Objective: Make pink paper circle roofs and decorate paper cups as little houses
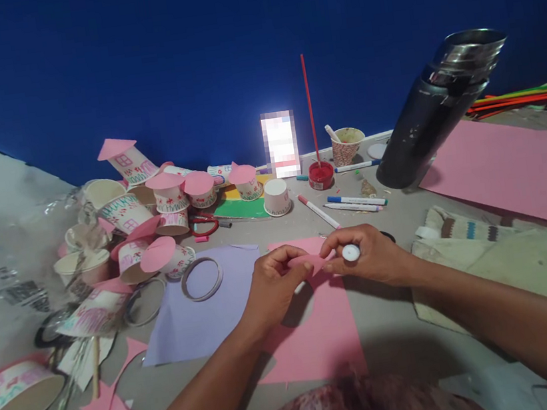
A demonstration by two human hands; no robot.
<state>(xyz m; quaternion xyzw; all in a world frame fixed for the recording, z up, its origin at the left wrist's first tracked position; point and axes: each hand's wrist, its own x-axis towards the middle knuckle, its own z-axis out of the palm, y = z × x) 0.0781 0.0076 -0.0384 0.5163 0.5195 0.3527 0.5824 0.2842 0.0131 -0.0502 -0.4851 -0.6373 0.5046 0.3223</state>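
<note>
My left hand (272,284) pinches a small pink paper cone piece (307,262) above a pink paper sheet (320,333) with a round cut-out. My right hand (365,255) touches the same pink piece with its fingertips and grips a white round-ended glue stick (351,252) in its curled fingers. Both hands meet over the middle of the table. A lilac paper sheet (192,316) lies to the left, with a tape ring (202,278) on it.
A pile of decorated paper cups with pink cone roofs (153,207) fills the left. Markers (356,201), a red paint pot (321,175), a cup (347,145) and a dark metal flask (435,110) stand behind. A cloth (503,262) and large pink sheet (510,167) lie right.
</note>
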